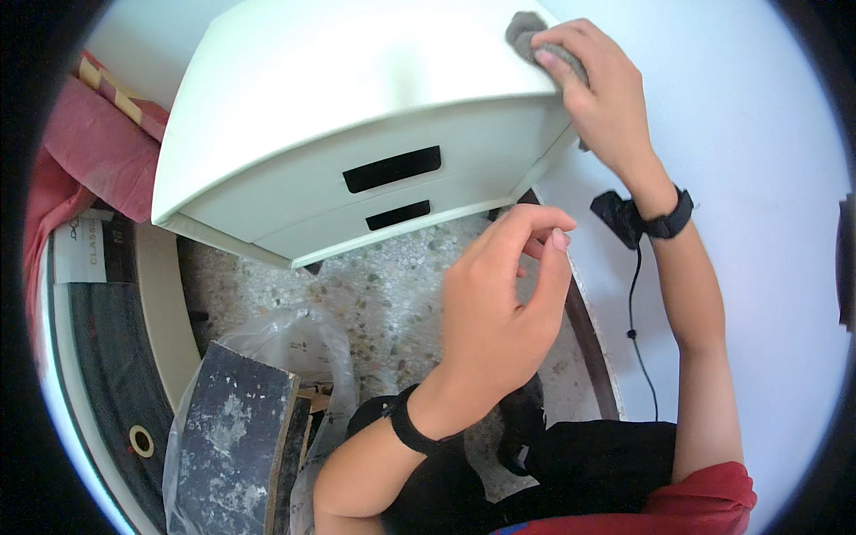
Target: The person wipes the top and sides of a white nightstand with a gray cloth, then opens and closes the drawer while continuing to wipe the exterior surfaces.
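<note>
A white drawer cabinet (321, 73) stands in front of me, with two black recessed handles (393, 169) on its front. My right hand (605, 93) grips a grey cloth (528, 32) at the cabinet's right front corner. Part of the cloth lies on the top surface, and another bit shows below the hand along the side. My left hand (505, 294) hovers before the cabinet front with fingers curled and nothing visible in them. Its thumb and fingertips come close together; a small gap shows inside the curl.
At lower left, a clear plastic bag (328, 334) holds worn dark boards (227, 428). A roll of tape (142, 441) lies on a dark surface at far left, below red fabric (100, 140). A pale wall (769, 200) rises close on the right. A cable (635, 361) hangs from my right wrist strap.
</note>
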Available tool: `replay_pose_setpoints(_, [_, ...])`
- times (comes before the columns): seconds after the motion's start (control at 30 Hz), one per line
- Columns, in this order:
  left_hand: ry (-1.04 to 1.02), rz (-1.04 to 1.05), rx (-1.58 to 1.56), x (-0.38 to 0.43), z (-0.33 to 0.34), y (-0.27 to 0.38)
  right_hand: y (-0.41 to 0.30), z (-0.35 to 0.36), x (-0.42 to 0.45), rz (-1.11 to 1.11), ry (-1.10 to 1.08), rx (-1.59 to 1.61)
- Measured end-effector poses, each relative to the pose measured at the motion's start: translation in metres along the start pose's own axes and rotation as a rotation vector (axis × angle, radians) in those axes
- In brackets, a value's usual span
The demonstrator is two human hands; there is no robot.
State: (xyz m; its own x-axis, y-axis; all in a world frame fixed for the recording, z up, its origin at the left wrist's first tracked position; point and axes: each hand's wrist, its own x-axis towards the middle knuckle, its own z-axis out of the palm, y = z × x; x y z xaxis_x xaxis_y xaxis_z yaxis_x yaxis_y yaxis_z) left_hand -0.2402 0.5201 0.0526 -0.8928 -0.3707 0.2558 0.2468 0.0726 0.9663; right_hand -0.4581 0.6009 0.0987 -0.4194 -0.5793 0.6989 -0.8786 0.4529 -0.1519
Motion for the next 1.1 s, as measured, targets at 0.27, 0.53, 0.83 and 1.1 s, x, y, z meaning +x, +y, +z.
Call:
replay_pose_setpoints(0.27, [0.067,0.167,0.109,-0.004,0.000,-0.001,-0.038,-0.044,0.056,0.707,-0.049,0.818])
replay_pose_setpoints(0.53, [0.065,0.100,0.120,-0.003,0.002,-0.001,0.058,0.040,0.141,0.656,-0.557,0.303])
replay_pose_setpoints(0.83, [0.299,0.397,-0.070,-0.005,0.011,0.005,0.001,0.015,0.094,0.222,-0.574,0.207])
replay_pose_setpoints(1.1, [0.398,0.774,-0.179,-0.016,-0.005,0.019,-0.093,-0.044,0.075,0.299,-0.849,0.666])
